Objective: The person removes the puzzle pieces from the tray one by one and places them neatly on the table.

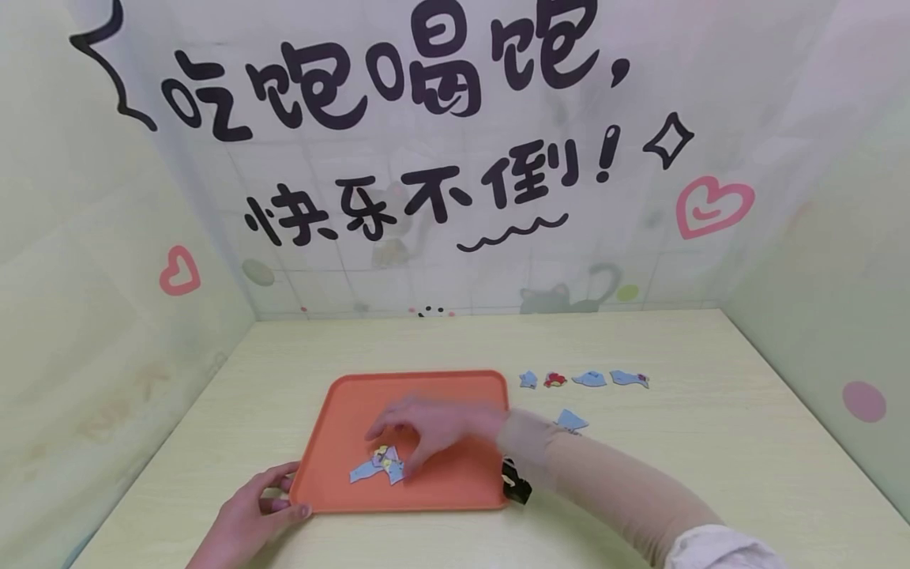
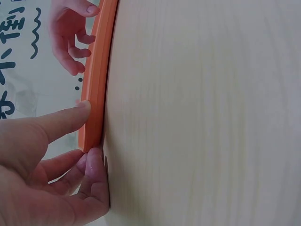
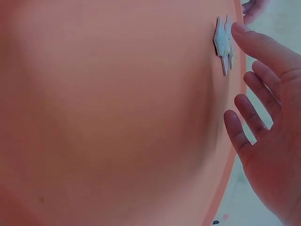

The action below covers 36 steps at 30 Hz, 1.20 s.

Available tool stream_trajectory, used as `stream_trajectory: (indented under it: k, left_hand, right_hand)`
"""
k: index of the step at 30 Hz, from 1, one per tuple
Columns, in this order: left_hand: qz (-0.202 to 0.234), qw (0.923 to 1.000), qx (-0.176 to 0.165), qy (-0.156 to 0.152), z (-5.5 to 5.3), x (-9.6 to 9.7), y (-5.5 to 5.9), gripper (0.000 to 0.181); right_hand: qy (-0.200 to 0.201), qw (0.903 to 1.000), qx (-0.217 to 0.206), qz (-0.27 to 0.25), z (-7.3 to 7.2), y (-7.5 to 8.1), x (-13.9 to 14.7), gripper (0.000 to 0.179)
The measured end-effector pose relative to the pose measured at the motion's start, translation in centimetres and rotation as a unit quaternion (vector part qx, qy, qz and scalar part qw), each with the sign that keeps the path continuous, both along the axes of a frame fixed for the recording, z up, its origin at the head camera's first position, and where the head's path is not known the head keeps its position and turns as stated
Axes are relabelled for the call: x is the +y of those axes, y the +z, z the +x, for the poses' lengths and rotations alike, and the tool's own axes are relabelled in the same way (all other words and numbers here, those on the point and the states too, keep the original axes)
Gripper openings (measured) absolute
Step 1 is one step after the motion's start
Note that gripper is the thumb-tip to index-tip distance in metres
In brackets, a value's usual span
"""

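On the table [image 1: 341, 541] lies an orange tray [image 1: 458, 486], its near left corner gripped by my left hand [image 1: 245, 506]. In the left wrist view, that hand's thumb [image 2: 70, 117] rests on the tray rim, with the other fingers curled at the corner. Several flat, irregular puzzle pieces [image 1: 366, 471], light blue with yellow and purple parts, lie bunched on the tray. Just above them hovers my right hand [image 1: 437, 427], fingers spread and loosely bent. Nothing shows in its grasp. In the right wrist view, its thumb [image 3: 268, 49] is close to the pieces [image 3: 222, 40]; contact is unclear.
Right of the tray, a row of pieces includes a small blue one [image 1: 528, 379], a red one [image 1: 555, 379] and a fish-tail-like one [image 1: 629, 378]. Another blue piece [image 1: 571, 420] is partly behind my right arm. A black-and-white item [image 1: 517, 486] sits against the tray's right edge.
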<state>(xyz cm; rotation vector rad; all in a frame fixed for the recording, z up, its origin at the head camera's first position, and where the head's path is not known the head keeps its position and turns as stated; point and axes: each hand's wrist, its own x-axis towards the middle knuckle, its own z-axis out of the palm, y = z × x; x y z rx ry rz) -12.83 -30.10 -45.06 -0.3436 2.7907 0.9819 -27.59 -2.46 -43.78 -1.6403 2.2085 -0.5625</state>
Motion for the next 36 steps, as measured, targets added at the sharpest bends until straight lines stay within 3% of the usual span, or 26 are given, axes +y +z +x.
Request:
stream_trajectory:
  k: [12, 16, 31, 36]
  left_hand:
    - [0.0, 1.0, 0.001, 0.0, 0.1, 0.1, 0.1, 0.081]
    - [0.001, 1.0, -0.003, 0.005, 0.0, 0.2, 0.1, 0.081]
    - [-0.001, 0.9999, 0.012, -0.003, 0.1, 0.0, 0.0, 0.079]
    - [0.002, 0.9999, 0.011, -0.003, 0.2, -0.1, -0.2, 0.081]
  right_hand:
    - [-0.016, 0.9987, -0.016, 0.045, 1.1, -0.3, -0.9, 0.057]
    - [-0.01, 0.9988, 0.002, 0.047, 1.3, -0.2, -1.1, 0.054]
    - [-0.012, 0.9998, 0.009, 0.01, 0.5, -0.2, -0.6, 0.051]
    - [-0.023, 0.9995, -0.018, -0.01, 0.4, 0.5, 0.3, 0.052]
